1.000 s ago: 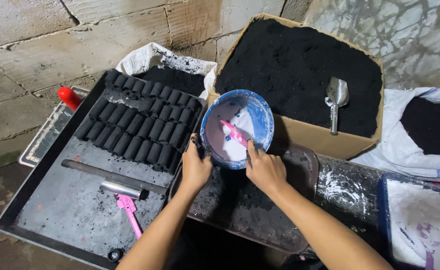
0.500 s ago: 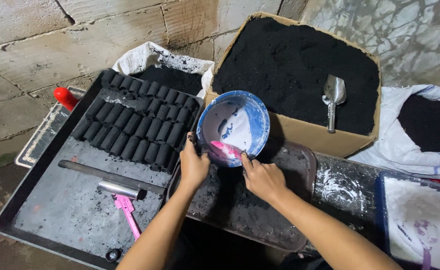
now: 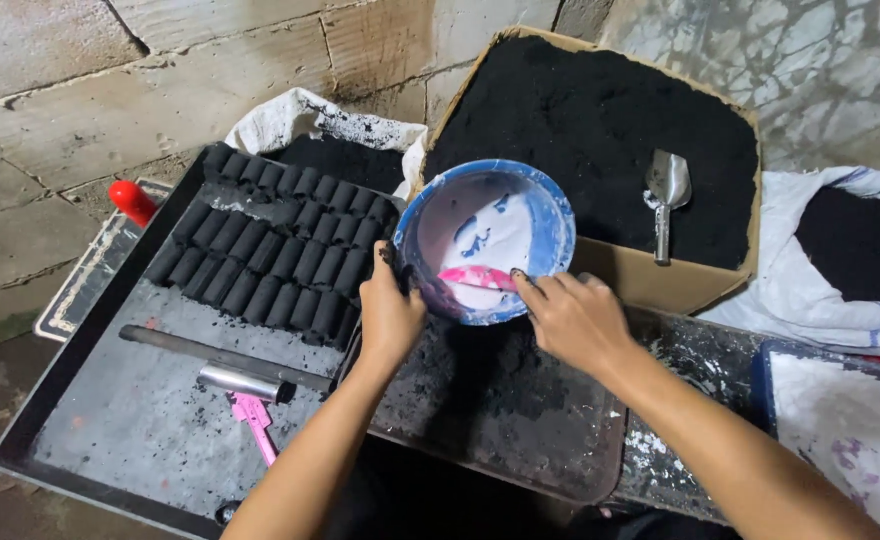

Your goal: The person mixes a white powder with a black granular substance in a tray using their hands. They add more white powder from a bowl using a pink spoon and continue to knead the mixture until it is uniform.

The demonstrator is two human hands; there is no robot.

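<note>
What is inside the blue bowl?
The blue bowl holds white paste smeared over its inside and a pink scraper the right hand holds. The left hand covers part of the rim.

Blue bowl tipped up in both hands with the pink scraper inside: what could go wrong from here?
The blue bowl is tilted steeply; the left hand grips only its rim, so it might slip onto the dark tray below. White paste scraped by the pink scraper in the right hand could possibly drip past the tray. The bowl also sits close to the rows of black cylinders, which a spill might soil.
</note>
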